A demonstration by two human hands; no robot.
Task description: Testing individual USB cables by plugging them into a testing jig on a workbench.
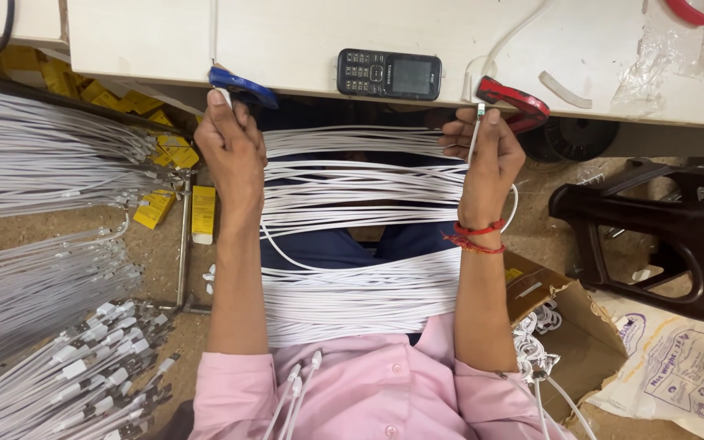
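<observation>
You are in a small cable-assembly workshop. Bundles of white cables (34,155) fill the left of the frame, more of them stretched across the middle between a blue clamp (244,86) and a red clamp (515,99) on the edge of a white workbench (287,37). Yellow boxes (156,204) and an open carton (564,326) lie on the bare dusty floor (156,261).

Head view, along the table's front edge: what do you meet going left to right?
Blue clamp with the left hand at it → black keypad phone → red clamp by the right hand → clear plastic wrap.
</observation>
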